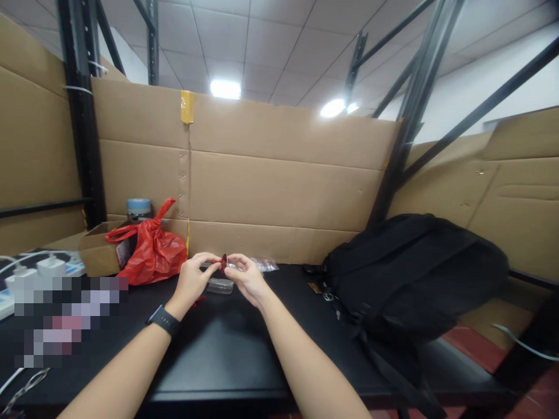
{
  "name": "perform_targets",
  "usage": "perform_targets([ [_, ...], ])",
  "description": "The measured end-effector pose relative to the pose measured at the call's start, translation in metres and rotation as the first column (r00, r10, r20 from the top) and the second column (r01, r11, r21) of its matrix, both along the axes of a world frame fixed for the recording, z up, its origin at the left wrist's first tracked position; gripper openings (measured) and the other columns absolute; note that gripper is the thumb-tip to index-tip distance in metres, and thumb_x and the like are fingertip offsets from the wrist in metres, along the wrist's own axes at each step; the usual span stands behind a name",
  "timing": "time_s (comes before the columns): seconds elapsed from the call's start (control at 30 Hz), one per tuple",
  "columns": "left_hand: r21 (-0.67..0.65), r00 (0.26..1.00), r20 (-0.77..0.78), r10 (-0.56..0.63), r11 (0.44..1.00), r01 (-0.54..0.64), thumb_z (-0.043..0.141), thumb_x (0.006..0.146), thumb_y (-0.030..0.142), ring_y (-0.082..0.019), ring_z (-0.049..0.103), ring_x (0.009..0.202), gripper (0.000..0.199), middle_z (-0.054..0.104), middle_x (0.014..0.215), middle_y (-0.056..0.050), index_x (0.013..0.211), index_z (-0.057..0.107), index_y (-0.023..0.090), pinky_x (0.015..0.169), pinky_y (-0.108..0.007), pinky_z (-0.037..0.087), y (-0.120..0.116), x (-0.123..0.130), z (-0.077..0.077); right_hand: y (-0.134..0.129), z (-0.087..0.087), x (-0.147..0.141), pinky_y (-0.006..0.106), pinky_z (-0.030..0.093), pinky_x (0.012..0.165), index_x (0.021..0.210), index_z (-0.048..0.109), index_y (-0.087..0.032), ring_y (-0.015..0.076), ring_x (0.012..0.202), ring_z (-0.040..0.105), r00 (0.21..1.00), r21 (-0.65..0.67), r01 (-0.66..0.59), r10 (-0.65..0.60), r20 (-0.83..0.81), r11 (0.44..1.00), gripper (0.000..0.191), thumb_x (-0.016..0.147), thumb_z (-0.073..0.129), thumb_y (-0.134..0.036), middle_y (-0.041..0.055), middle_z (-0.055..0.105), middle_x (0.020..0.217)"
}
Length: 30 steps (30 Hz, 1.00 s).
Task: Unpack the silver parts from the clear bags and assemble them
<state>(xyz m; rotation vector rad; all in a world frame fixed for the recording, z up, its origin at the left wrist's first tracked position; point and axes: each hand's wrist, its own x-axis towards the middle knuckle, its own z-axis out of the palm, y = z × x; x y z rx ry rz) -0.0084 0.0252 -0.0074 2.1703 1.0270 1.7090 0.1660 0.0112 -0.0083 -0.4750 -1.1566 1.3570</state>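
Observation:
Above the black table (227, 349), my left hand (193, 280) and my right hand (248, 280) meet at a small red part (223, 263) with a thin, disc-like edge. Both hands pinch it between thumb and fingertips, the left from its left side and the right from its right. The part is too small to name, and fingers cover much of it. Just beneath the hands lies a clear plastic tray (220, 286). A small red piece (199, 301) shows beside my left wrist, which wears a dark watch (163, 321).
Behind my right hand are clear plastic packets (265, 265). To the left stand a knotted red plastic bag (155, 253), a cardboard box (98, 250), a blue-lidded jar (138, 208) and plugged-in chargers (51, 266). A black backpack (414, 273) fills the right side; cardboard walls (279, 186) enclose the table.

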Motion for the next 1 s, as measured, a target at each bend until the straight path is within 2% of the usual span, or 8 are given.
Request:
perform_targets([
  [0.1, 0.005, 0.999, -0.044, -0.022, 1.000, 0.022, 0.063, 0.089, 0.038, -0.023, 0.068, 0.095, 0.019, 0.074, 0.096, -0.006, 0.089, 0.073, 0.023, 0.092, -0.037, 0.051, -0.004, 0.002, 0.004, 0.001, -0.002, 0.000, 0.030, 0.055, 0.087, 0.090, 0.069, -0.020, 0.0147, 0.087, 0.070, 1.000, 0.016, 0.013, -0.013, 0.013, 1.000, 0.048, 0.050, 0.095, -0.021, 0.0017, 0.072, 0.100],
  [0.27, 0.005, 0.995, -0.096, -0.034, 0.999, 0.034, 0.058, 0.092, 0.036, -0.023, 0.064, 0.099, 0.018, 0.070, 0.098, -0.006, 0.088, 0.070, 0.022, 0.092, -0.037, 0.050, -0.006, 0.006, 0.004, 0.003, -0.006, -0.001, 0.034, 0.056, 0.091, 0.090, 0.069, -0.020, 0.0179, 0.091, 0.070, 0.998, 0.032, 0.054, -0.055, 0.032, 0.998, 0.049, 0.048, 0.095, -0.021, 0.0032, 0.071, 0.104],
  [0.4, -0.005, 0.998, -0.055, -0.002, 1.000, 0.002, 0.060, 0.091, 0.033, -0.023, 0.062, 0.103, 0.015, 0.062, 0.103, -0.007, 0.089, 0.070, 0.022, 0.095, -0.037, 0.048, -0.004, 0.009, 0.000, 0.006, -0.010, -0.002, 0.037, 0.055, 0.092, 0.087, 0.070, -0.019, 0.0199, 0.092, 0.071, 0.994, 0.036, 0.094, -0.096, 0.061, 0.995, 0.047, 0.047, 0.095, -0.025, 0.0052, 0.072, 0.104],
  [0.6, -0.074, 1.000, -0.006, -0.026, 0.997, 0.026, 0.064, 0.088, 0.032, -0.023, 0.060, 0.108, 0.013, 0.060, 0.106, -0.007, 0.089, 0.072, 0.021, 0.103, -0.039, 0.044, 0.000, 0.010, -0.003, 0.009, -0.013, -0.002, 0.040, 0.055, 0.094, 0.086, 0.069, -0.019, 0.0214, 0.093, 0.072, 0.991, 0.066, 0.109, -0.114, 0.070, 0.992, 0.045, 0.050, 0.094, -0.027, 0.0064, 0.073, 0.106],
  [0.7, -0.139, 0.996, 0.059, -0.073, 0.987, 0.081, 0.063, 0.089, 0.034, -0.023, 0.060, 0.108, 0.018, 0.063, 0.106, -0.009, 0.089, 0.072, 0.019, 0.103, -0.039, 0.045, 0.002, 0.012, -0.005, 0.009, -0.011, -0.002, 0.040, 0.055, 0.095, 0.088, 0.068, -0.019, 0.0223, 0.098, 0.071, 0.993, 0.088, 0.097, -0.103, 0.066, 0.991, 0.046, 0.050, 0.094, -0.025, 0.0068, 0.073, 0.110],
  [0.87, -0.231, 0.973, 0.141, -0.182, 0.950, 0.211, 0.059, 0.092, 0.038, -0.024, 0.061, 0.107, 0.024, 0.068, 0.102, -0.009, 0.095, 0.071, 0.017, 0.102, -0.039, 0.046, 0.004, 0.013, -0.004, 0.004, -0.004, -0.004, 0.039, 0.055, 0.097, 0.094, 0.067, -0.020, 0.0216, 0.100, 0.071, 0.987, 0.123, 0.119, -0.131, 0.097, 0.985, 0.051, 0.051, 0.094, -0.027, 0.0052, 0.073, 0.105],
  [1.0, -0.198, 0.991, 0.045, -0.122, 0.972, 0.129, 0.062, 0.090, 0.035, -0.024, 0.059, 0.110, 0.020, 0.065, 0.104, -0.009, 0.092, 0.072, 0.018, 0.105, -0.041, 0.043, 0.008, 0.007, -0.002, 0.000, -0.002, -0.005, 0.039, 0.055, 0.096, 0.094, 0.067, -0.020, 0.0215, 0.099, 0.071, 0.983, 0.130, 0.133, -0.147, 0.108, 0.983, 0.051, 0.052, 0.093, -0.030, 0.0049, 0.072, 0.104],
])
